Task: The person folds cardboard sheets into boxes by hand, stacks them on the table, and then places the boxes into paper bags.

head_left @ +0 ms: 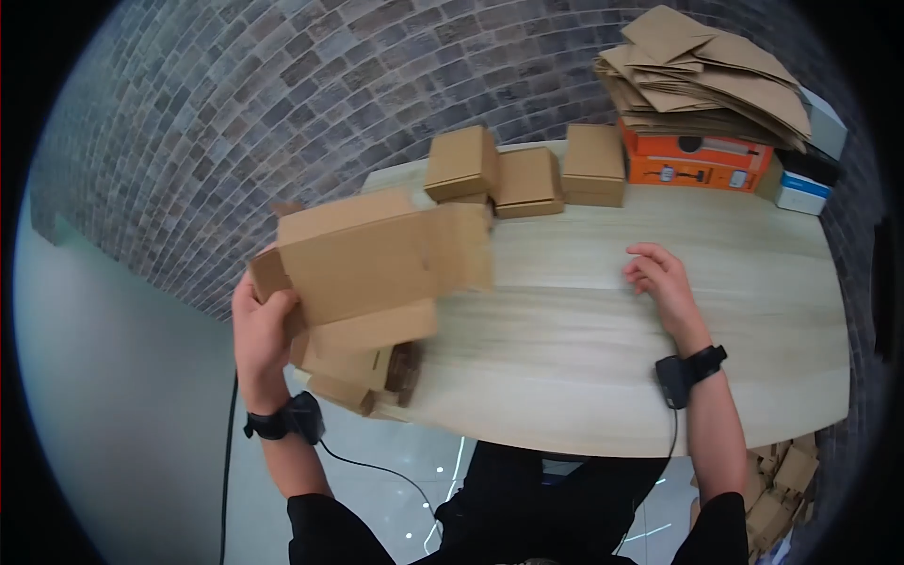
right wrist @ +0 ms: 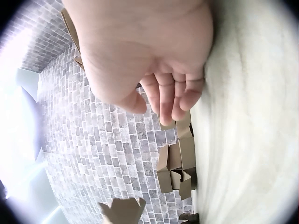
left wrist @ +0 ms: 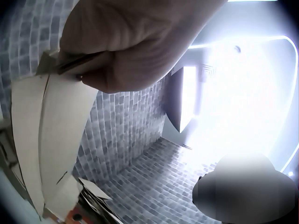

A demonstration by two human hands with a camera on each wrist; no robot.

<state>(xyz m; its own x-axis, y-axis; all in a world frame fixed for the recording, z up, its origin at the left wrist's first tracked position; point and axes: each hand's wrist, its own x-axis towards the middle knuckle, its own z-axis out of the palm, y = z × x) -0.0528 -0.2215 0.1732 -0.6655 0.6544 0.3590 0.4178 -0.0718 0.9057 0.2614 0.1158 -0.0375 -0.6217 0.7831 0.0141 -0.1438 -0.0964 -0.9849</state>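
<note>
My left hand [head_left: 264, 339] grips a side flap of a partly unfolded cardboard box [head_left: 358, 254], held up over the table's left end. In the left wrist view, the thumb and fingers of that hand [left wrist: 126, 46] pinch the edge of the pale cardboard [left wrist: 65, 121]. My right hand [head_left: 664, 287] holds nothing and lies over the right half of the table, its fingers loosely bent. The right wrist view shows the same hand [right wrist: 149, 60] beside the tabletop, palm in sight.
Folded small boxes [head_left: 461, 162] line the table's back edge. Flat cardboard sheets [head_left: 706, 80] are piled on orange boxes [head_left: 697, 169] at the back right. More cardboard [head_left: 353, 372] lies below the held box at the table's left edge. Cardboard pieces [head_left: 777, 490] fill the floor at lower right.
</note>
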